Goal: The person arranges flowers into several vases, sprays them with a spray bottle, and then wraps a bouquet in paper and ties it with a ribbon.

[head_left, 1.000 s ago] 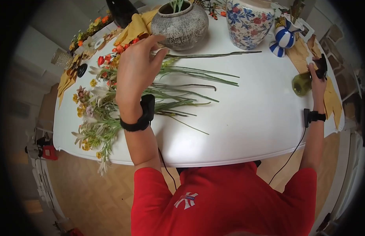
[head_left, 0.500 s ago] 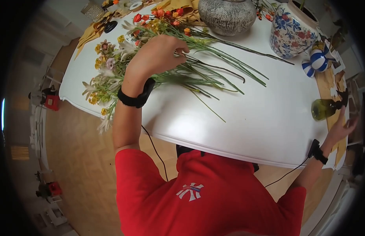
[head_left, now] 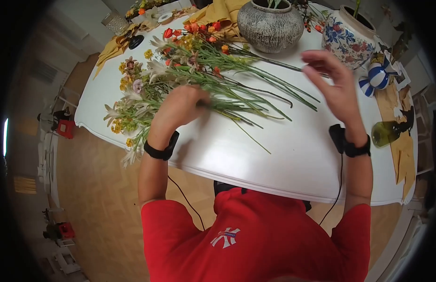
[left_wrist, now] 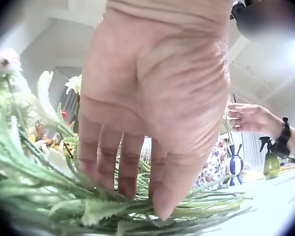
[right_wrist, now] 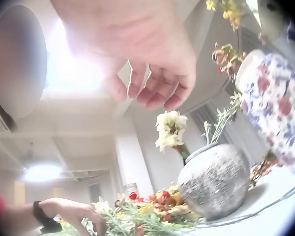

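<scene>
Cut flowers with long green stems point(head_left: 246, 96) lie fanned over the white table, blooms at the left and stem ends at the right. My left hand point(head_left: 180, 109) reaches down among the stems; in the left wrist view its fingers point(left_wrist: 129, 164) point straight down into the greenery, thumb apart, with no firm hold visible. Above the table right of the stems, my right hand point(head_left: 335, 89) is raised with relaxed fingers and holds nothing. A green spray bottle point(head_left: 386, 133) lies at the right, apart from that hand.
At the back stand a rough grey vase point(head_left: 270, 26) and a floral-patterned vase point(head_left: 347, 40). A blue-and-white striped vase point(head_left: 378, 76) is at the right, by yellow cloth point(head_left: 402, 157). The table's front edge point(head_left: 255, 186) runs before the body.
My right hand has left the spray bottle and moved left, toward the stems. My left hand has moved lower, down to the stems near the blooms. The head view has shifted.
</scene>
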### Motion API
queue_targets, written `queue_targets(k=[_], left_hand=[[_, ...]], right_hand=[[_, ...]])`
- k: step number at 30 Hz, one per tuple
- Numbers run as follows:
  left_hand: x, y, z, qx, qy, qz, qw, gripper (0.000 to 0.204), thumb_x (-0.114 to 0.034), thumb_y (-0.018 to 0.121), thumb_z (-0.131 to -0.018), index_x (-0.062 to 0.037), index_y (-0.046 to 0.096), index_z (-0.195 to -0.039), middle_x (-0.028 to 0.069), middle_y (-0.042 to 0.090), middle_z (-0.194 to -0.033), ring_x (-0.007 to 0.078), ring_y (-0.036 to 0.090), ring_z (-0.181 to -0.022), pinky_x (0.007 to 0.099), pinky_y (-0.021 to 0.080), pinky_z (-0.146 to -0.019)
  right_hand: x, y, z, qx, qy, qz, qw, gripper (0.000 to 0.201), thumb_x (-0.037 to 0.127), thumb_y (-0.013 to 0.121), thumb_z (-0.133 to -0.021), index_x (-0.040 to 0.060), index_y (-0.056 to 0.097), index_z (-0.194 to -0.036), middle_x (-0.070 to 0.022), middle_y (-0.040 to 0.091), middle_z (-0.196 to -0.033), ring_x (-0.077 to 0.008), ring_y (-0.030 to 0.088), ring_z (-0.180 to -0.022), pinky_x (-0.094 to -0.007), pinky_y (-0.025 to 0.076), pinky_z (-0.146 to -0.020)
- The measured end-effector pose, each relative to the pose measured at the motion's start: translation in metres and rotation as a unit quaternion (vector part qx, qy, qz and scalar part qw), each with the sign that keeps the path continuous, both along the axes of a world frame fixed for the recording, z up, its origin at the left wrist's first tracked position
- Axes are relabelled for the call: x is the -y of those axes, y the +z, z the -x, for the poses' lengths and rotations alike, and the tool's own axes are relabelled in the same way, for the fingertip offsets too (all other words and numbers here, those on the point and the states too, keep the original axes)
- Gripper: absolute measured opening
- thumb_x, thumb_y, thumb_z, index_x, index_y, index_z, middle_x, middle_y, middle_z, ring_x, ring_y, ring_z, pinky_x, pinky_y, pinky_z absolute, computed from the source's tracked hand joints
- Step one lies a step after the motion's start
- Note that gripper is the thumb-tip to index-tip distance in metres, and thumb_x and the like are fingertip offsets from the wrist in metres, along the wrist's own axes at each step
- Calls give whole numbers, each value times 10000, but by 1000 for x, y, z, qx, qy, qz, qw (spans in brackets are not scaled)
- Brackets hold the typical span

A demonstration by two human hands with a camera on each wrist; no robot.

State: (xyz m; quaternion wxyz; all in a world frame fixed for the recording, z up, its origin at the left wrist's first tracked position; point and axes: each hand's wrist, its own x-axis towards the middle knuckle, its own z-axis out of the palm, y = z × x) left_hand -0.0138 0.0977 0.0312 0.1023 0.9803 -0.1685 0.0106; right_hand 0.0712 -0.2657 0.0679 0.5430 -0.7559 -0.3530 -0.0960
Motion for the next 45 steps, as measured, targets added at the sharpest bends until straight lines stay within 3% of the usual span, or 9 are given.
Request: queue_targets(k=[3, 6, 10, 16, 19, 22, 28, 37, 45], left_hand=[[6, 6, 3, 5, 22, -4, 1000, 188, -32, 721, -778, -33, 753, -963, 155, 708, -933, 379, 682, -853, 443, 549, -776], [8, 13, 6, 55, 23, 31, 998, 150, -75, 694, -890, -42, 713, -1035, 154, 694, -922, 390, 668, -815, 448, 537, -733], [3, 19, 10, 102, 7, 50, 993, 167, -128, 689, -945, -67, 690, -1101, 133, 683, -946, 376, 664, -801, 449, 528, -718], [4, 47, 14, 127, 52, 73, 988, 155, -71, 714, -866, -98, 722, -1018, 110, 663, -893, 341, 674, -796, 455, 534, -698], [-2, 55, 7, 224, 15, -48, 973, 217, -26, 708, -784, -113, 732, -981, 102, 649, -859, 309, 672, -748, 438, 531, -649], [-5, 69, 2, 257, 45, -139, 955, 336, 5, 673, -738, -144, 721, -1036, 67, 642, -884, 280, 662, -846, 426, 517, -801], [-41, 87, -17, 392, 80, -205, 893, 558, 19, 742, -747, -185, 675, -1262, 59, 655, -1200, 286, 585, -1211, 489, 370, -1148], [-90, 84, -45, 471, 186, -124, 853, 529, -90, 768, -826, -235, 630, -1316, 58, 631, -1276, 293, 560, -1261, 497, 378, -1098], [-88, 97, -48, 541, 188, -99, 814, 568, 9, 732, -799, -207, 638, -1316, 109, 566, -1377, 348, 526, -1316, 490, 425, -1113]], right_hand=[[-54, -11, 2, 4, 55, 119, 991, 268, 216, 736, -933, 31, 744, -1127, -107, 742, -1076, -222, 698, -976, -342, 535, -888], [-91, -44, 4, 190, 19, 140, 971, 207, 208, 717, -912, 51, 753, -1041, -132, 721, -981, -320, 674, -933, -448, 521, -832], [-110, -61, 5, 303, -24, 201, 931, 95, 174, 686, -921, 85, 717, -914, -80, 691, -844, -281, 658, -823, -416, 485, -759], [-115, -57, 7, 43, 83, 201, 975, 200, 203, 568, -1030, 43, 663, -957, -152, 694, -858, -347, 678, -838, -440, 504, -761], [-119, -66, 6, 6, 119, 150, 981, 239, 211, 497, -1070, 34, 630, -981, -173, 682, -858, -373, 666, -822, -431, 501, -726], [-120, -67, 6, -34, 150, 77, 985, 238, 216, 471, -1065, 62, 626, -968, -150, 666, -811, -347, 657, -775, -453, 487, -731], [-113, -61, -1, -247, 228, 1, 942, 349, 328, 436, -1113, 67, 604, -955, 21, 445, -702, -110, 405, -661, -286, 382, -636], [-110, -41, 11, -342, 259, -51, 902, 343, 338, 429, -1136, 69, 573, -981, 94, 359, -706, -18, 294, -639, -198, 258, -559], [-101, -45, 2, -256, 253, -13, 933, 324, 276, 429, -1126, 31, 641, -1116, 45, 485, -734, -63, 425, -683, -238, 399, -665]])
